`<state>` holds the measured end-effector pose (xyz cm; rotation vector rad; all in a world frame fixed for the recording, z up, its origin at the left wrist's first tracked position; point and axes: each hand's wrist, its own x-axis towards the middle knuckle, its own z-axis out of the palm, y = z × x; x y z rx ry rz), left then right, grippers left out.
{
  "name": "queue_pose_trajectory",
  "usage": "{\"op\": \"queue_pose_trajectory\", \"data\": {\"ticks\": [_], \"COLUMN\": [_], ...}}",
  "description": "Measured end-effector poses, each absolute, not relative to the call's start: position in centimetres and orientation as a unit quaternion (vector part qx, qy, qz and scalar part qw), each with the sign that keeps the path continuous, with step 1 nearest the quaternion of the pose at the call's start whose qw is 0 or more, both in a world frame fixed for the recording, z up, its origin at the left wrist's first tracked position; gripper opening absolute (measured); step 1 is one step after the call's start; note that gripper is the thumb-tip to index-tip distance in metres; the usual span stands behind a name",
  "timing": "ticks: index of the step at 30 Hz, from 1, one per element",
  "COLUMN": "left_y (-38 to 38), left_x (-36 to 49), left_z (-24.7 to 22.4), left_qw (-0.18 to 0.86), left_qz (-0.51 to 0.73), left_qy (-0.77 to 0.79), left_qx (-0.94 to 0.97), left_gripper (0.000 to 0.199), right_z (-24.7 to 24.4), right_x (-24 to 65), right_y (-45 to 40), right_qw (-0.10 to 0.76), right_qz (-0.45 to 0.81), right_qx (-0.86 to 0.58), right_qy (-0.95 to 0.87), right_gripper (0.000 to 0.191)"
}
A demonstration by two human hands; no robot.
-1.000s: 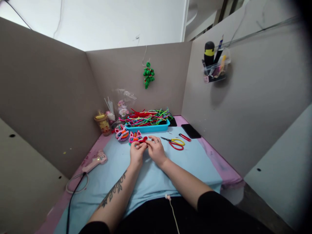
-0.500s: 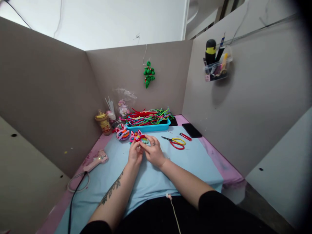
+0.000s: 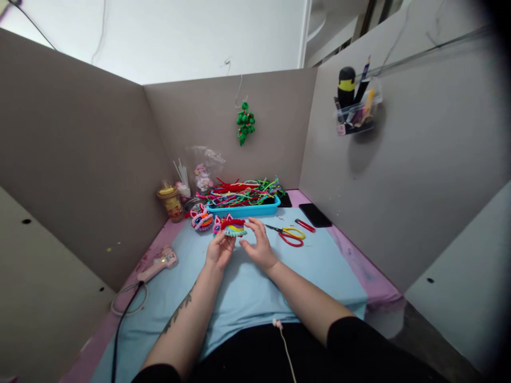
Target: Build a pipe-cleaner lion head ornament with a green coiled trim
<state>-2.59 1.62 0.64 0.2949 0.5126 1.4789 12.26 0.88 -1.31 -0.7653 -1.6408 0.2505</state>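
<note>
My left hand (image 3: 221, 250) is closed on a colorful fuzzy craft piece (image 3: 235, 227) with red, yellow and mint rows, held up over the blue cloth. Beside its right end, my right hand (image 3: 259, 244) has its thumb and fingers apart with nothing between them. Partly hidden behind the held piece is a pink and blue fuzzy figure (image 3: 217, 225). Another pink, eared figure with orange parts (image 3: 202, 219) rests farther left. Behind them stands a blue tray (image 3: 243, 210) heaped with colorful fuzzy stems.
Scissors (image 3: 291, 236), a red tool (image 3: 305, 225) and a black phone (image 3: 315, 215) lie at right. A pink glue gun (image 3: 157, 266) with its cord and a lidded cup (image 3: 171, 202) are at left. Gray panels (image 3: 231, 122) enclose the table.
My right hand has opened and moved slightly right, off the craft piece. The piece, now more exposed in my left hand, shows its yellow and mint rows.
</note>
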Motion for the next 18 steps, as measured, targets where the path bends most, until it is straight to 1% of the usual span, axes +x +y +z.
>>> {"op": "queue_pose_trajectory", "data": {"ticks": [3,6,10,14,18], "left_y": [1.16,0.95,0.94,0.82,0.82], "left_x": [-2.42,-2.39,-2.43,-2.38,-2.05], "left_z": [0.63,0.55,0.34,0.22,0.05], "left_qw": [0.713,0.714,0.705,0.684,0.658], "left_qz": [0.636,0.606,0.587,0.589,0.592], "left_qy": [0.196,0.19,0.195,0.202,0.216], "left_qx": [0.22,0.295,0.346,0.379,0.413], "left_gripper": [0.041,0.051,0.045,0.039,0.049], "right_z": [-1.21,-1.16,-1.1,-1.33,-1.79], "right_x": [12.06,12.02,12.12,12.1,12.06], "right_y": [0.84,0.88,0.93,1.07,1.36], "right_qw": [0.6,0.608,0.622,0.643,0.651], "right_qz": [0.161,0.187,0.199,0.214,0.221], "right_qx": [-0.311,-0.299,-0.304,-0.312,-0.339], "right_qy": [-0.72,-0.711,-0.693,-0.666,-0.642], "right_gripper": [0.051,0.048,0.044,0.035,0.027]}}
